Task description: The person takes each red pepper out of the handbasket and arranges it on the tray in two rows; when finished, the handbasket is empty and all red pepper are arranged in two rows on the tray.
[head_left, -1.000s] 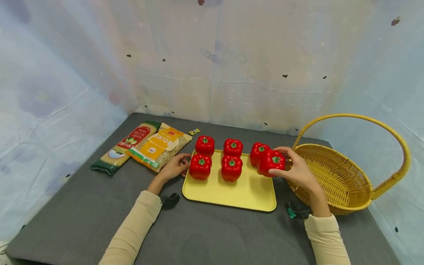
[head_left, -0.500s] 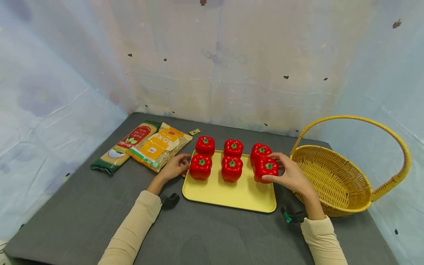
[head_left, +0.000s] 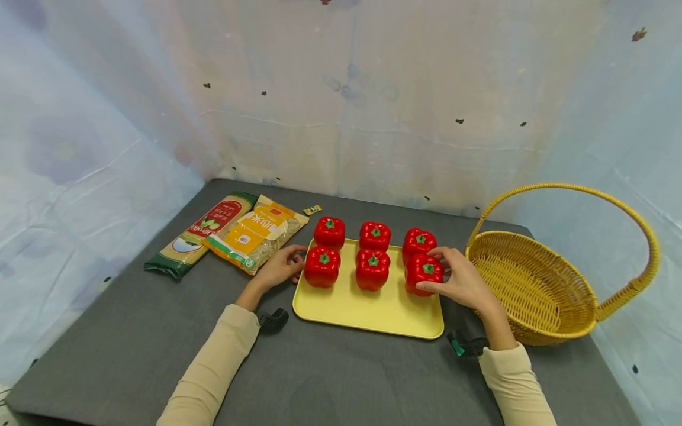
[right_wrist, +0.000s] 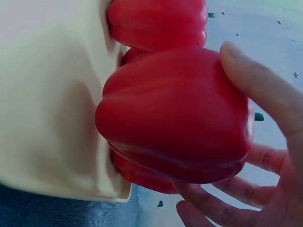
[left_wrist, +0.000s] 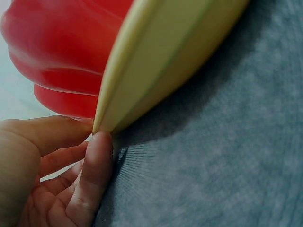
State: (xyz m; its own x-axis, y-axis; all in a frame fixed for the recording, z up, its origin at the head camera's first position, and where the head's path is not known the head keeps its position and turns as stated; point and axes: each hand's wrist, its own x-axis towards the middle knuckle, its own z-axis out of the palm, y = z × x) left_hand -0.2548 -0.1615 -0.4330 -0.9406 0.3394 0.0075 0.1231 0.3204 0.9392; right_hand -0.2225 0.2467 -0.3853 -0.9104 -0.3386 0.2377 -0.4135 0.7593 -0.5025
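Observation:
A yellow tray (head_left: 367, 312) lies on the grey table and bears several red bell peppers with green stems in two rows. At its left edge my left hand (head_left: 279, 269) pinches the tray's rim (left_wrist: 116, 90) between thumb and fingers, as the left wrist view shows. My right hand (head_left: 465, 283) holds the front right bell pepper (head_left: 423, 277) from its right side, thumb in front and fingers behind. In the right wrist view, this pepper (right_wrist: 175, 113) is upright at the tray; whether its base touches is hard to tell. The nearest to my left hand is the front left pepper (head_left: 322, 267).
A yellow wicker basket (head_left: 565, 284) with a tall handle stands right of the tray, close to my right forearm. An orange-and-clear food bag (head_left: 256, 231) overlaps a green-and-red package (head_left: 205, 234) at the back left. A small yellow packet (head_left: 312, 210) lies behind the tray.
My right hand has brought its bell pepper left and down, from above the tray's right edge to the front right spot. The left hand has stayed at the rim.

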